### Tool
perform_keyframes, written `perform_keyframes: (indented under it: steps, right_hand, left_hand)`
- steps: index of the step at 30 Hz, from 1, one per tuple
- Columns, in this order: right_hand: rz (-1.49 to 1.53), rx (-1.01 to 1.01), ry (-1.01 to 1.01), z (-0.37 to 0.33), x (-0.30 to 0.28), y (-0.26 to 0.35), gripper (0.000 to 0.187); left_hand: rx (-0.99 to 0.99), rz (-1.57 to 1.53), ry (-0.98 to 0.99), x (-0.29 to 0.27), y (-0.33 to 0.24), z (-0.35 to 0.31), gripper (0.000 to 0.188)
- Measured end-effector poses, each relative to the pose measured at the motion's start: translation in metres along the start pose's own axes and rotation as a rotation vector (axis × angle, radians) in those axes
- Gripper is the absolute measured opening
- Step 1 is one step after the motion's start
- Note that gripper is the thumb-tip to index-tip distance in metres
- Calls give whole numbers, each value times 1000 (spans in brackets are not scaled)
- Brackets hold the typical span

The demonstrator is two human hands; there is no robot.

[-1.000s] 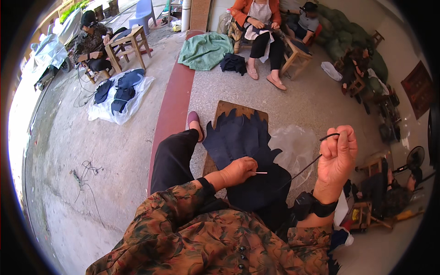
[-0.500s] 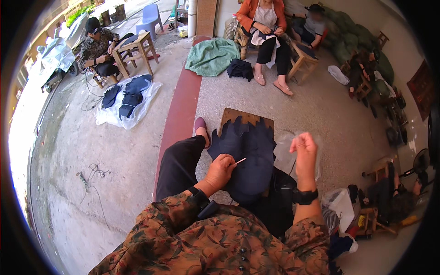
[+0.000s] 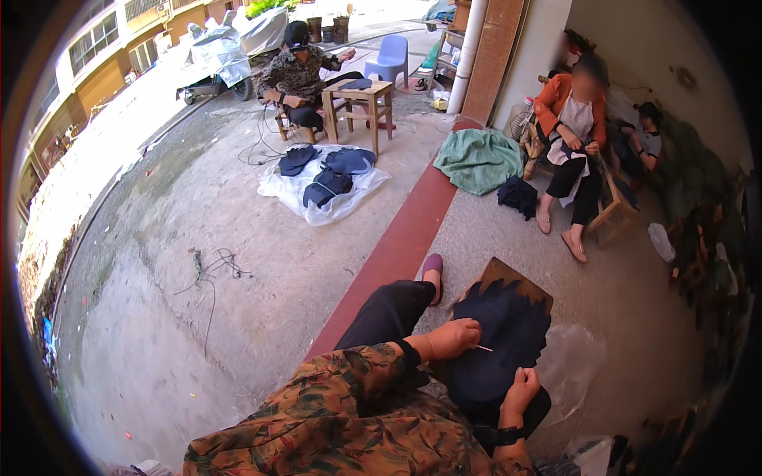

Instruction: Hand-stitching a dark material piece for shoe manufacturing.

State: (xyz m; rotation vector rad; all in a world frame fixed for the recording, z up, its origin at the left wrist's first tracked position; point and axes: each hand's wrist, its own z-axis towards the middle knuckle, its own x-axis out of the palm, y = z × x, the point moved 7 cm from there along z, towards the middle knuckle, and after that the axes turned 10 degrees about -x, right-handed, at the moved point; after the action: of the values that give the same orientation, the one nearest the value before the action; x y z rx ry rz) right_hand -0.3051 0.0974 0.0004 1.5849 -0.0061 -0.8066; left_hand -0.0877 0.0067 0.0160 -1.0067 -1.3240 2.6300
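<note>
Dark navy cloth pieces (image 3: 496,345), cut with a jagged, pointed far edge, lie over a brown wooden board (image 3: 500,271) in front of me. My left hand (image 3: 456,338) rests above the left part of the cloth, its fingers closed round a thin pale stick (image 3: 485,348) whose end sticks out to the right. At the near right edge of the cloth is my right hand (image 3: 521,389), with thumb and fingers pinched together. Whatever it pinches, if anything, is too small to make out.
Clear plastic (image 3: 575,365) lies on the floor right of the board. A person in orange (image 3: 583,119) sits ahead beside green cloth (image 3: 480,159) and a dark cloth pile (image 3: 517,197). Another person sits by a wooden stool (image 3: 357,94), near dark bundles on a plastic sheet (image 3: 278,186).
My view has swung left, so the scene sits further right and lower. My right hand has come down from its raised position to the cloth's edge. The left still holds the stick.
</note>
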Motion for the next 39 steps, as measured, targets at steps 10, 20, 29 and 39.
perform_keyframes:
  steps: [10, 20, 29, 39]
  right_hand:
    - [504, -310, 109, -19, -3, 139, 16]
    - [409, -427, 167, -46, 19, 166, 13]
    - [265, -479, 164, -54, 20, 175, 15]
    - [236, -512, 90, -57, 16, 174, 14]
  left_hand:
    - [-496, -785, -277, -45, -39, 4, 12]
    - [-449, -1129, -104, -36, -68, -5, 13]
    - [-449, -1229, -90, -38, -74, -11, 9]
    - [-393, -1281, -161, -46, -76, -13, 5]
